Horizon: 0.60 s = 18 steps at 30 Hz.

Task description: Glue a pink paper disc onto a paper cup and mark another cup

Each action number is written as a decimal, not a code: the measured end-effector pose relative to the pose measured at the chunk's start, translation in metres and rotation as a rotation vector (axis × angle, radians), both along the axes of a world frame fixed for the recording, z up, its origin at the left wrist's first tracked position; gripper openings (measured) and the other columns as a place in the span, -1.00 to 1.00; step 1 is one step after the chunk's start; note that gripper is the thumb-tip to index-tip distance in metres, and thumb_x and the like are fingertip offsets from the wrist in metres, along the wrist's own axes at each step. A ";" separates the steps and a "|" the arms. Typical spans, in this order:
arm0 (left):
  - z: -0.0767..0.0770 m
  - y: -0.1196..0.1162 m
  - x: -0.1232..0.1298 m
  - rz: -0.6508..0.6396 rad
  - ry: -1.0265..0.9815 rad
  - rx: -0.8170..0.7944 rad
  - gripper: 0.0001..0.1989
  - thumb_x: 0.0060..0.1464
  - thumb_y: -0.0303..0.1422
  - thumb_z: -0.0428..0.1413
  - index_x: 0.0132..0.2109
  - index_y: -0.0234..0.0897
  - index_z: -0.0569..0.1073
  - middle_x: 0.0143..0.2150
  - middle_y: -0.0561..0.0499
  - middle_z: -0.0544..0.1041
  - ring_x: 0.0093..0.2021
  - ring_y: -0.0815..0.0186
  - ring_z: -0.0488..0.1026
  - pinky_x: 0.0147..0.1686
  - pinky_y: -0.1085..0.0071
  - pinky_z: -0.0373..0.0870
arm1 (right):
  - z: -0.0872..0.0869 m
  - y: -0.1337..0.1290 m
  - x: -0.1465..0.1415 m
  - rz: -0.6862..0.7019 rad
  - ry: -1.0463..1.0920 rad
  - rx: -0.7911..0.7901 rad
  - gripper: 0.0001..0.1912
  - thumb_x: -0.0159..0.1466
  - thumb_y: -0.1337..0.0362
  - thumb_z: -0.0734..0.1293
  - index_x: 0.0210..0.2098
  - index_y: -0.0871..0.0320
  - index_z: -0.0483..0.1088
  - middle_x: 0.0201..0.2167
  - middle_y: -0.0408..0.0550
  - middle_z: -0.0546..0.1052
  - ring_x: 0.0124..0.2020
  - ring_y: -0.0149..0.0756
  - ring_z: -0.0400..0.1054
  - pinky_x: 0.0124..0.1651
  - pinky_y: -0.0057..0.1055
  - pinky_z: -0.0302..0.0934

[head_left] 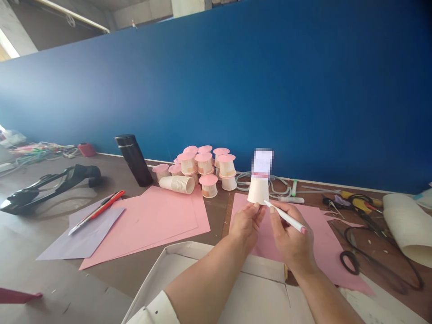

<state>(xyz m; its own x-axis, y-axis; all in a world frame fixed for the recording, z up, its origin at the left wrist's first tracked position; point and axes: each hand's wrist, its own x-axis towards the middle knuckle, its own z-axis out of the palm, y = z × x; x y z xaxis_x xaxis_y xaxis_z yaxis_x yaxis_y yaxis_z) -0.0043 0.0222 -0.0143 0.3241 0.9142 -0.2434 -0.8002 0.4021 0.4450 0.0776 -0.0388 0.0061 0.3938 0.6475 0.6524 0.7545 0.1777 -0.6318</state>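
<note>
A white paper cup (258, 191) stands rim-down in front of me, its upper part covered by a pixelated patch. My left hand (245, 227) grips the cup's lower rim with curled fingers. In my right hand (294, 240) is a white marker pen (286, 216) with a pink end, its tip close to the cup's lower edge; I cannot tell whether it touches. Both hands are over a pink paper sheet (315, 231). To the left, several upturned cups with pink paper discs (208, 181) stand in stacks beside nested plain cups (177, 184).
Left lie pink sheets (145, 220), lilac paper (101, 236) and a red utility knife (97, 210). A black flask (134, 159) leans near the blue partition (216, 90). Right are scissors (349, 262), cables and a white roll (410, 229). A white box lid (182, 252) lies under my forearms.
</note>
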 end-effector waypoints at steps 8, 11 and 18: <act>0.002 -0.001 0.000 -0.007 0.007 0.010 -0.95 -0.02 -0.61 0.20 -0.34 -0.48 0.54 -0.25 -0.14 0.57 -0.30 0.41 0.52 -0.17 0.59 0.48 | -0.002 0.001 0.001 -0.012 0.018 -0.026 -0.72 0.24 0.08 0.27 -0.19 0.11 0.45 -0.27 -0.03 0.56 -0.31 -0.27 0.44 -0.27 -0.41 0.30; 0.002 -0.001 0.000 -0.010 0.006 0.015 -0.93 -0.03 -0.60 0.21 -0.32 -0.48 0.54 -0.25 -0.14 0.57 -0.30 0.41 0.53 -0.17 0.59 0.48 | -0.002 0.001 0.001 -0.012 0.010 -0.025 -0.72 0.24 0.07 0.26 -0.19 0.11 0.45 -0.27 -0.02 0.56 -0.30 -0.27 0.44 -0.27 -0.41 0.29; 0.002 -0.001 0.000 -0.017 0.006 0.031 -0.94 0.01 -0.59 0.18 -0.31 -0.52 0.54 -0.30 -0.14 0.55 -0.31 0.41 0.52 -0.18 0.59 0.47 | -0.002 0.001 0.002 -0.010 0.014 -0.025 -0.71 0.24 0.06 0.26 -0.19 0.12 0.45 -0.27 -0.03 0.56 -0.32 -0.28 0.44 -0.28 -0.42 0.29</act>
<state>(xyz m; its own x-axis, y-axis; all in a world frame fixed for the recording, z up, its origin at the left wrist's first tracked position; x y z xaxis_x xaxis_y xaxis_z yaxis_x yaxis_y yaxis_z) -0.0048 0.0210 -0.0120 0.3385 0.9156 -0.2171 -0.7906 0.4019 0.4619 0.0791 -0.0373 0.0039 0.4097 0.6595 0.6302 0.7470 0.1539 -0.6468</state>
